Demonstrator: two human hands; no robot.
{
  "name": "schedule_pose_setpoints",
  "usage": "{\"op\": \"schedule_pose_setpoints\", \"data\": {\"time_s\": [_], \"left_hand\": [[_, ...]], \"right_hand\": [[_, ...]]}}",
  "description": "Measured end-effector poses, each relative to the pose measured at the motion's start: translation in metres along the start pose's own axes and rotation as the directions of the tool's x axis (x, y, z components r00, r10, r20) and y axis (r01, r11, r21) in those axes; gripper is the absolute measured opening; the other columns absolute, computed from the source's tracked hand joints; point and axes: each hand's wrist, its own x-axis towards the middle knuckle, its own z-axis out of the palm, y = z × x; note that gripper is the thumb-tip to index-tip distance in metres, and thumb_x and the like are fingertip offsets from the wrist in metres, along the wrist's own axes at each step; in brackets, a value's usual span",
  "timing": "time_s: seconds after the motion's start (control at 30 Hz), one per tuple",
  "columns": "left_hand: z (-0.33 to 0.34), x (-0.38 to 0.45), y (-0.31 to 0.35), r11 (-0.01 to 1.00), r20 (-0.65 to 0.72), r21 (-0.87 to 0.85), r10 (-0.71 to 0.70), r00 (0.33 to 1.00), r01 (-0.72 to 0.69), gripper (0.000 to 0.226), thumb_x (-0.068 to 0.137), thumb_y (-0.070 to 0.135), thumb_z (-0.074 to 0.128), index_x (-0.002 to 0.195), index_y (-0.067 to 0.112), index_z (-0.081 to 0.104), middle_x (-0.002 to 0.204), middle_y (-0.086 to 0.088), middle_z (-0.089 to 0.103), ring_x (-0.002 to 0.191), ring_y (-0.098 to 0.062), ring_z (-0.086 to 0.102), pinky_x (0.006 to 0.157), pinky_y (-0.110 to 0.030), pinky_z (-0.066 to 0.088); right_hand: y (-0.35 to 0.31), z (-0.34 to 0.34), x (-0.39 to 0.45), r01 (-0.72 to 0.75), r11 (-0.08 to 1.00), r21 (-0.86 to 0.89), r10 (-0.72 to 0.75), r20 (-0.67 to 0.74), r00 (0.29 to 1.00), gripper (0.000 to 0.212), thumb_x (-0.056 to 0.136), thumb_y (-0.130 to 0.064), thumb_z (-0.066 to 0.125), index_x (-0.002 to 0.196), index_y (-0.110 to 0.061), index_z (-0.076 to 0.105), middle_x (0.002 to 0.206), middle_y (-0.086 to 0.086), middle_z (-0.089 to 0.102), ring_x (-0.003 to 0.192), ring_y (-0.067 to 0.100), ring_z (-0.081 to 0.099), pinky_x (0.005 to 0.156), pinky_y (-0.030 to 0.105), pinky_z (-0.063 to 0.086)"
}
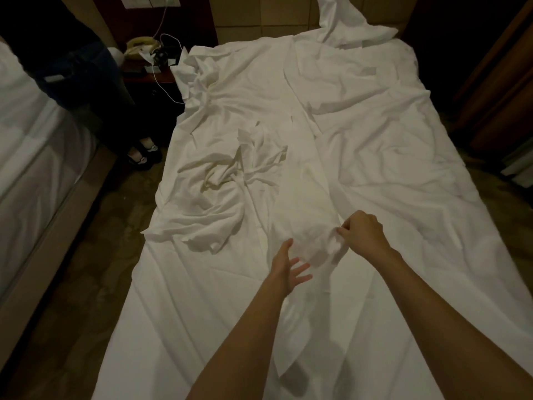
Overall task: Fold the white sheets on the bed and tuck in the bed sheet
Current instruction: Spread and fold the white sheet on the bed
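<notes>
White sheet (305, 215) pinched in right hand (364, 233) fingers (343, 230)

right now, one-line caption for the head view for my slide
Right hand pinches a rumpled white sheet on the bed; open left hand reaches in.

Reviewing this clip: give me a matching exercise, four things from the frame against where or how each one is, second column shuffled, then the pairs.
Column one:
1. right hand
2. left hand
3. crumpled sheet
4. telephone

Column two:
A. bunched up on the left half of the bed
B. on the dark nightstand beside the head of the bed
C. pinches a fold of white sheet
D. fingers spread, holds nothing, just over the sheet

Pairs: 1-C, 2-D, 3-A, 4-B
</notes>
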Motion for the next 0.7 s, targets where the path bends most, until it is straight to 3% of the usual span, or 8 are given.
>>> {"op": "schedule_pose_setpoints", "data": {"time_s": [0.07, 0.13, 0.27, 0.37, 0.47, 0.53, 0.63, 0.7], "left_hand": [[0.006, 0.012, 0.003, 0.996, -0.002, -0.076, -0.048, 0.999, 0.048, 0.076, 0.091, 0.041, 0.059, 0.15, 0.014, 0.02, 0.153, -0.018, 0.022, 0.132, -0.043, 0.038, 0.081, -0.055, 0.047], [0.012, 0.022, 0.002, 0.991, -0.011, -0.111, -0.079, 0.997, 0.078, 0.082, 0.088, 0.043, 0.063, 0.151, 0.015, 0.019, 0.154, -0.016, 0.019, 0.134, -0.044, 0.034, 0.079, -0.06, 0.048], [0.03, 0.032, -0.006, 0.989, 0.039, -0.075, -0.125, 0.991, 0.128, 0.059, 0.085, 0.038, 0.066, 0.133, 0.01, 0.046, 0.128, -0.012, 0.051, 0.111, -0.036, 0.054, 0.074, -0.055, 0.051], [0.051, 0.033, -0.015, 0.994, -0.011, 0.098, 0.044, 0.999, -0.043, 0.048, 0.083, 0.02, 0.07, 0.123, -0.001, 0.055, 0.119, -0.016, 0.062, 0.106, -0.033, 0.061, 0.083, -0.045, 0.053], [0.075, 0.027, -0.026, 0.859, -0.056, 0.381, 0.39, 0.919, -0.341, 0.031, 0.082, 0.017, 0.07, 0.107, 0.0, 0.061, 0.104, -0.014, 0.066, 0.096, -0.031, 0.065, 0.085, -0.041, 0.055], [0.093, 0.015, -0.032, 0.717, 0.063, 0.532, 0.497, 0.865, -0.451, 0.038, 0.079, 0.033, 0.068, 0.102, 0.003, 0.063, 0.1, -0.014, 0.068, 0.093, -0.03, 0.066, 0.082, -0.042, 0.057], [0.111, 0.005, -0.039, 0.514, 0.268, 0.659, 0.521, 0.81, -0.549, 0.028, 0.096, 0.021, 0.051, 0.103, -0.004, 0.061, 0.086, -0.004, 0.063, 0.077, -0.008, 0.063, 0.065, -0.013, 0.052], [0.126, 0.001, -0.053, 0.498, 0.375, 0.653, 0.443, 0.815, -0.571, 0.025, 0.1, 0.004, 0.04, 0.114, -0.01, 0.055, 0.089, 0.0, 0.059, 0.07, 0.009, 0.059, 0.063, -0.006, 0.046]], "right_hand": [[0.011, -0.007, -0.006, -0.023, 0.999, 0.043, 0.022, 0.007, 1.0, 0.042, 0.093, -0.02, 0.059, 0.055, -0.003, 0.053, 0.057, 0.009, 0.054, 0.057, 0.024, 0.05, 0.059, 0.029, 0.038], [0.024, -0.013, -0.01, -0.045, 0.995, 0.087, 0.044, 0.008, 0.999, 0.038, 0.093, -0.02, 0.058, 0.064, 0.003, 0.064, 0.069, 0.016, 0.066, 0.066, 0.029, 0.06, 0.064, 0.032, 0.043], [0.049, -0.015, -0.017, -0.071, 0.987, 0.144, 0.063, 0.061, 0.996, 0.032, 0.093, -0.02, 0.056, 0.076, 0.003, 0.07, 0.075, 0.015, 0.071, 0.07, 0.029, 0.065, 0.063, 0.03, 0.047], [0.065, -0.014, -0.018, -0.096, 0.99, 0.102, 0.082, 0.131, 0.988, 0.032, 0.092, -0.018, 0.054, 0.075, 0.005, 0.068, 0.073, 0.014, 0.07, 0.063, 0.024, 0.058, 0.056, 0.027, 0.041], [0.072, -0.016, -0.014, -0.095, 0.991, 0.096, 0.091, 0.048, 0.995, 0.026, 0.094, -0.02, 0.052, 0.078, -0.002, 0.063, 0.073, 0.009, 0.062, 0.07, 0.025, 0.056, 0.059, 0.029, 0.041], [0.071, -0.02, -0.011, -0.032, 0.977, 0.21, 0.047, -0.065, 0.997, 0.029, 0.093, -0.031, 0.055, 0.108, -0.009, 0.063, 0.103, 0.008, 0.064, 0.095, 0.025, 0.06, 0.08, 0.033, 0.046], [0.059, -0.018, -0.004, 0.006, 0.973, 0.232, 0.019, -0.105, 0.994, 0.054, 0.087, -0.049, 0.058, 0.127, -0.013, 0.052, 0.123, 0.007, 0.054, 0.11, 0.025, 0.055, 0.088, 0.033, 0.043], [0.059, -0.02, 0.003, -0.053, 0.981, 0.185, 0.062, -0.039, 0.997, 0.06, 0.084, -0.056, 0.058, 0.125, -0.012, 0.051, 0.119, 0.007, 0.056, 0.106, 0.026, 0.057, 0.082, 0.032, 0.043]]}}
